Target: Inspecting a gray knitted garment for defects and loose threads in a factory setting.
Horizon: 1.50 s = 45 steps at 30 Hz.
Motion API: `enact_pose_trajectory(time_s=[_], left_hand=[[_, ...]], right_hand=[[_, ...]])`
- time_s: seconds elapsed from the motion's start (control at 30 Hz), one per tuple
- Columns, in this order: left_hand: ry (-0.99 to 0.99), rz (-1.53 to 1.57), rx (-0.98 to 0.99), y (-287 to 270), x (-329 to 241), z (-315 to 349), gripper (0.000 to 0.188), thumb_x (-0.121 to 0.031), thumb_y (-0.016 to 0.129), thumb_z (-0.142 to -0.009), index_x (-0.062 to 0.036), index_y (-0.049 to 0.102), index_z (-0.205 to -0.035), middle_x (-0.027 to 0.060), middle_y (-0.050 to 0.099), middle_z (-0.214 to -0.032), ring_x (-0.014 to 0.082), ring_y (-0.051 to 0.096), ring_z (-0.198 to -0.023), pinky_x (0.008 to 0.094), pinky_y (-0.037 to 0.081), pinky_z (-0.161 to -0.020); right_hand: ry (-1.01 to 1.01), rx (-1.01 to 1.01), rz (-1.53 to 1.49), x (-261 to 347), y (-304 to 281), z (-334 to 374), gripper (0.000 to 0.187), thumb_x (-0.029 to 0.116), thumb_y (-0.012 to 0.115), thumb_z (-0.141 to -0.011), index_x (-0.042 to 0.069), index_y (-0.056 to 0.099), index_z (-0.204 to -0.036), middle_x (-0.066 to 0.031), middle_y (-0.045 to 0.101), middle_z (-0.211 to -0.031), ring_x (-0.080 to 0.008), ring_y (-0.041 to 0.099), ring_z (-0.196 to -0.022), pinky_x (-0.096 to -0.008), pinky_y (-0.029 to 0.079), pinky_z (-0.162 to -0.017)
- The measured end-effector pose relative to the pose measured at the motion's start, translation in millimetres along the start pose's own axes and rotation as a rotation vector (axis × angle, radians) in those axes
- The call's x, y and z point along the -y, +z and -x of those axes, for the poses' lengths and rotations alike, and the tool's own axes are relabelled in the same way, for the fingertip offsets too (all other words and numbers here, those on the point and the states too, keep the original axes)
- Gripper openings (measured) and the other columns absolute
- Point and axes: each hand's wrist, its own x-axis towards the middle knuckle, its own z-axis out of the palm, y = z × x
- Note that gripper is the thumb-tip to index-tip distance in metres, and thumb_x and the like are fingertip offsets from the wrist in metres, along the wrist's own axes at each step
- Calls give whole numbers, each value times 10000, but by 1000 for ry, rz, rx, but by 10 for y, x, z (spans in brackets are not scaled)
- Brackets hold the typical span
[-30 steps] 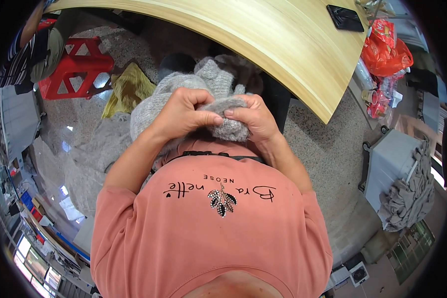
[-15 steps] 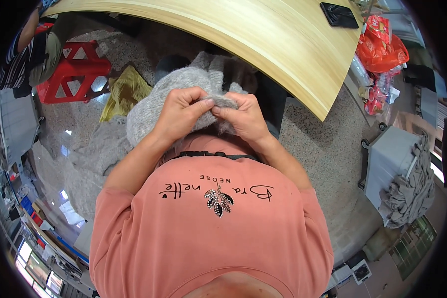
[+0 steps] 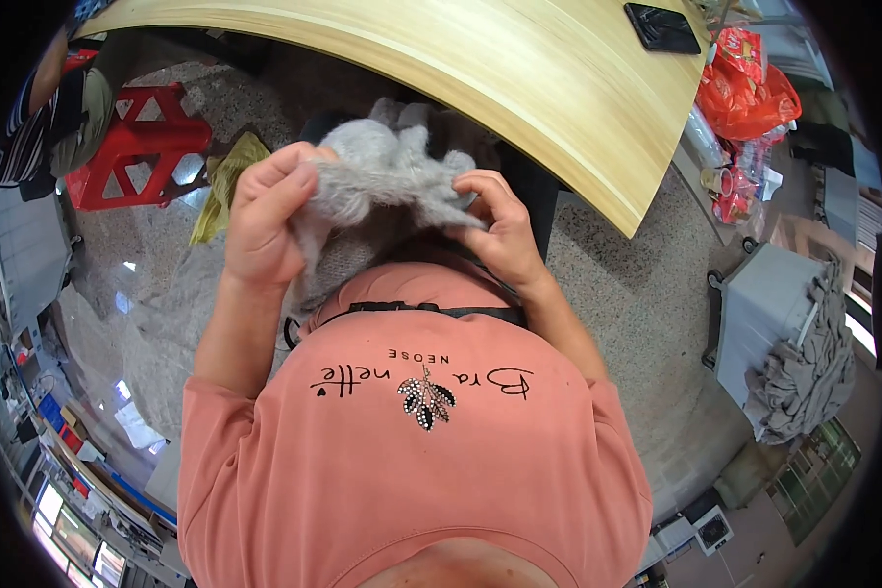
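Observation:
A fuzzy light-grey knitted garment [image 3: 392, 186] is held up over my lap, stretched between both hands. My left hand [image 3: 272, 211] pinches its edge at the left, thumb pressed against the fingers. At the other end, my right hand [image 3: 503, 223] grips the knit between thumb and fingers. Folds of the garment hang below toward my waist and bunch up behind my hands. Which part of the garment this is, I cannot tell.
A wooden table [image 3: 519, 78] curves across the top, with a black phone [image 3: 662, 28] on it. A red stool [image 3: 139, 147] and yellow sack [image 3: 230, 186] stand left, near a person in stripes [image 3: 29, 132]. Right are red plastic bags [image 3: 745, 93] and a bin of grey knits [image 3: 799, 377].
My hands were close together on the grey knit and have moved apart. The left went outward to the left, spreading the edge between them.

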Motion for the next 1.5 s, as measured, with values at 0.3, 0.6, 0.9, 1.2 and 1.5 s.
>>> enact_pose_trajectory(time_s=[0.3, 0.6, 0.9, 1.2, 1.5], left_hand=[[22, -53, 129, -60, -74, 40, 121, -102, 556, -836, 14, 527, -855, 110, 553, -849, 174, 550, -796, 291, 465, -728], [-132, -301, 61, 236, 84, -51, 79, -45, 617, -810, 15, 609, -860, 24, 616, -771, 71, 560, -688, 211, 459, -630], [-365, -345, 143, 341, 330, -122, 77, -52, 620, -820, 4, 606, -769, 3, 595, -700, 38, 515, -626, 184, 404, -550], [-374, -302, 125, 316, 361, -69, 100, -73, 643, -818, -3, 618, -751, -44, 550, -649, 7, 453, -586, 168, 349, -494], [-231, -454, 80, 232, 372, -20, 81, 32, 665, -755, 16, 634, -827, -5, 620, -736, 26, 531, -660, 184, 441, -569]], right_hand=[[55, -146, 178, -289, -143, -40, 179, -53, 491, -775, 21, 549, -928, -126, 627, -732, -212, 643, -656, -308, 501, -611], [-715, 150, 354, 800, -339, 64, 246, -81, 583, -660, -18, 598, -898, -125, 614, -749, -213, 570, -570, -293, 445, -488], [-713, 26, 250, 699, -101, -20, 225, 7, 602, -647, -12, 594, -872, -78, 595, -735, -179, 518, -518, -300, 404, -473], [-778, 4, 496, 661, -100, 2, 216, -48, 648, -623, -14, 619, -835, -103, 588, -765, -187, 544, -544, -270, 397, -450], [-594, 4, 264, 523, 8, -75, 250, -123, 592, -633, -8, 612, -854, -143, 603, -844, -231, 594, -610, -271, 477, -530]])
